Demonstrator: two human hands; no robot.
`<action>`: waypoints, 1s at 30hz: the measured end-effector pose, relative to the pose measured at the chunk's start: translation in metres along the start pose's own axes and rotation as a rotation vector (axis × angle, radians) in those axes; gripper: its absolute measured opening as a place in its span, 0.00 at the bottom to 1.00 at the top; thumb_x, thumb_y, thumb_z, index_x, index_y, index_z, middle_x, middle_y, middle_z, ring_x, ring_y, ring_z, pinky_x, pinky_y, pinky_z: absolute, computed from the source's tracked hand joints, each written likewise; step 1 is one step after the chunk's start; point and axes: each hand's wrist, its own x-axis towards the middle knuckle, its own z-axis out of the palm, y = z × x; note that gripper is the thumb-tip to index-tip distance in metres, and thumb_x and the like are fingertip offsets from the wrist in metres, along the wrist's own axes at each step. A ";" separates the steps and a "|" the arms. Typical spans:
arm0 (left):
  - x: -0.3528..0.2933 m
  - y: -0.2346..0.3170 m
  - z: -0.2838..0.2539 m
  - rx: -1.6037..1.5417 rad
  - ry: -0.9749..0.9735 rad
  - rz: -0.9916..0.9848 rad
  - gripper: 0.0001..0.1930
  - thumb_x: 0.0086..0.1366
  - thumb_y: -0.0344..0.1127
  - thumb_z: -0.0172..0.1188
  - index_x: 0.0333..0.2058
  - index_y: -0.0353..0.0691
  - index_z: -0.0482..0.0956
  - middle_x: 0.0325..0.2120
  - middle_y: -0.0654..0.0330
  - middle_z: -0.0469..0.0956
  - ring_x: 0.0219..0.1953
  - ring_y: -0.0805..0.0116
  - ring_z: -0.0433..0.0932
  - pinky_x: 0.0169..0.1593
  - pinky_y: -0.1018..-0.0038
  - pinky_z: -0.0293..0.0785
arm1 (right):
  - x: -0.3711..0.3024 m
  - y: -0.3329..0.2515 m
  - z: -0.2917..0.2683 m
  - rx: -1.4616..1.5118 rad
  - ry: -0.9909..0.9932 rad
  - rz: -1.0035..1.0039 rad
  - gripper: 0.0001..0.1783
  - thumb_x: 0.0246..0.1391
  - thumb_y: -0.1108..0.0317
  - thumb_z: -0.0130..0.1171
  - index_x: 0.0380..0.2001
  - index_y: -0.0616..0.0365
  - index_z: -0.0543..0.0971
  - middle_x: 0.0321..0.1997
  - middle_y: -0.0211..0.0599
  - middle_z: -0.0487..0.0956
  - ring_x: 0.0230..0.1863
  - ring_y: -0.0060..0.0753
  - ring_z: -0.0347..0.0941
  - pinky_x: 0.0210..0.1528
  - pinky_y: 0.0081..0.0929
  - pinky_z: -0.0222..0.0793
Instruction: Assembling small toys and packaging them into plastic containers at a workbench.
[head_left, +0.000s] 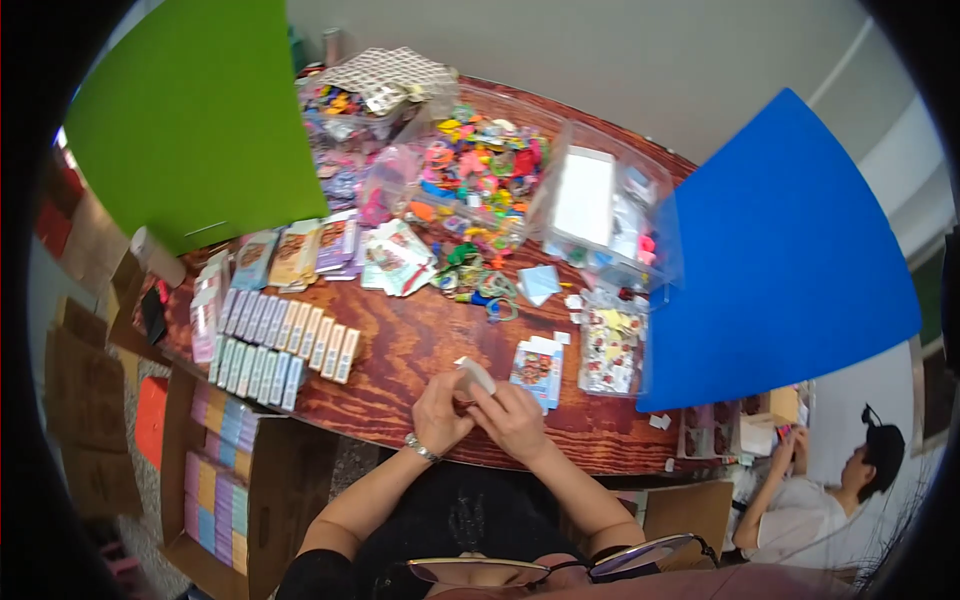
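Close to the table's front edge, my left hand (440, 412) and my right hand (512, 420) meet around a small white card piece (478, 375), possibly a little carton. Fingers of both hands are closed on it, and they hide its lower part. Just right of my right hand lie a few flat blue-and-white printed cartons (538, 372). To the left of my hands, narrow pastel boxes (290, 340) stand in two rows, in purple, orange, green and blue. Behind them are stacks of flat printed cartons (298, 252) and a pile of white printed packets (398, 258).
At the back stand clear bins of colourful small toys (485, 165) and a bin holding a white box (585, 195). A clear tray of small packets (612, 350) sits right. Green (200, 120) and blue (780, 260) panels flank the table. A filled carton (258, 500) stands lower left; a person (810, 510) works right.
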 end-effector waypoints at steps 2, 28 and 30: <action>-0.001 -0.001 0.002 0.030 -0.003 0.047 0.37 0.42 0.30 0.72 0.55 0.43 0.69 0.46 0.52 0.77 0.45 0.50 0.78 0.43 0.62 0.79 | -0.005 0.004 0.005 -0.002 -0.019 0.022 0.18 0.49 0.64 0.68 0.45 0.54 0.82 0.40 0.37 0.80 0.38 0.40 0.77 0.37 0.34 0.72; 0.004 0.001 -0.004 0.209 -0.118 0.058 0.36 0.46 0.36 0.72 0.56 0.43 0.69 0.53 0.52 0.71 0.42 0.50 0.77 0.42 0.59 0.77 | 0.016 0.005 -0.003 0.503 -0.125 0.480 0.14 0.58 0.68 0.64 0.47 0.57 0.82 0.36 0.38 0.80 0.34 0.30 0.80 0.35 0.24 0.75; 0.003 -0.002 -0.003 0.194 -0.099 0.074 0.38 0.47 0.37 0.72 0.58 0.41 0.67 0.53 0.50 0.71 0.42 0.49 0.76 0.43 0.59 0.77 | 0.016 0.005 -0.001 0.522 -0.102 0.472 0.14 0.57 0.68 0.65 0.47 0.57 0.82 0.35 0.39 0.81 0.32 0.31 0.80 0.33 0.24 0.74</action>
